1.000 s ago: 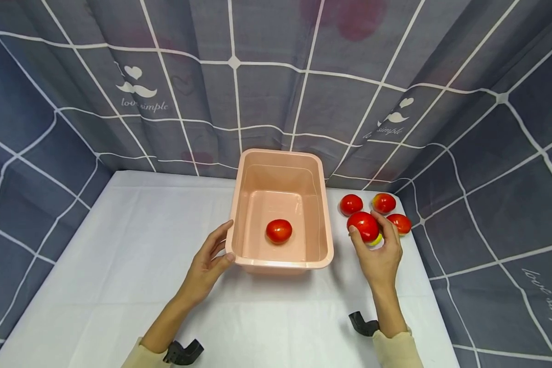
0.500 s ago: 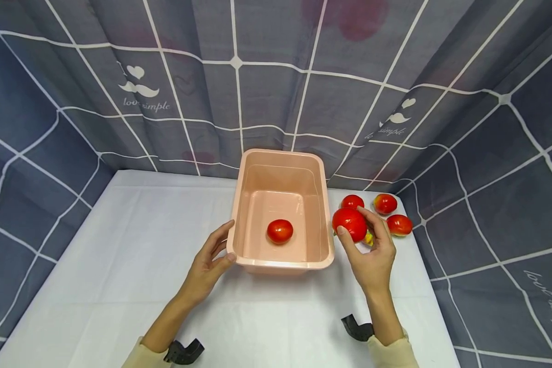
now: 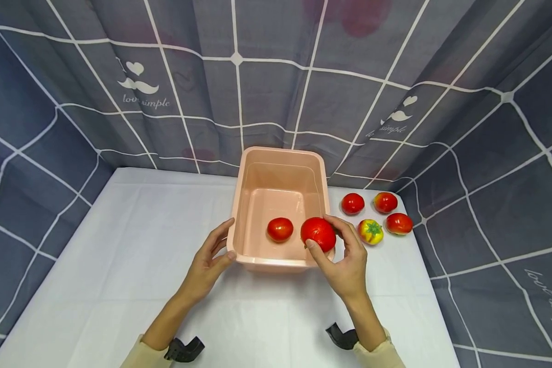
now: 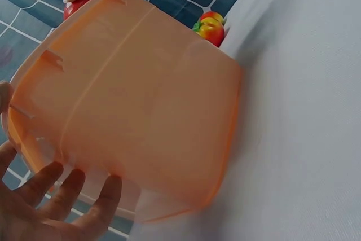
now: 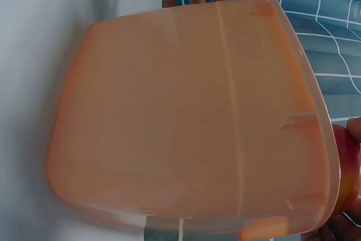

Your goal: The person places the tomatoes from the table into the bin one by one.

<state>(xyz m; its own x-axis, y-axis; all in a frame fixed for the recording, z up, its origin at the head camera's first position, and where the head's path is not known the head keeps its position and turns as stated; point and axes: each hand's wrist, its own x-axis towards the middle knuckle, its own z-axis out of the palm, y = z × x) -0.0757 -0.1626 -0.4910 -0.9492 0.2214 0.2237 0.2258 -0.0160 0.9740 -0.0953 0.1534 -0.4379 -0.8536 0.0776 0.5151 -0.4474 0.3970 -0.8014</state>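
Observation:
My right hand (image 3: 347, 255) grips a shiny red tomato (image 3: 318, 234) between thumb and fingers, over the right rim of a peach plastic bin (image 3: 285, 260). In the right wrist view the held tomato (image 5: 345, 167) shows partly past the rim, red with some yellow. A second red tomato (image 3: 280, 230) lies on the bin's floor. My left hand (image 3: 207, 258) holds the bin's left side near the front corner, thumb at the rim. In the left wrist view its spread fingers (image 4: 70, 190) lie against the outer wall.
Right of the bin, three red tomatoes (image 3: 352, 204) and a yellow-red one with a green stem top (image 3: 370, 232) lie on the white tablecloth (image 3: 165, 214). A grey checked curtain (image 3: 267, 92) surrounds the table at the back and sides.
My right hand has carried the tomato left from the group on the cloth to over the bin's right rim. The yellow-red one is now uncovered. The left hand stays put.

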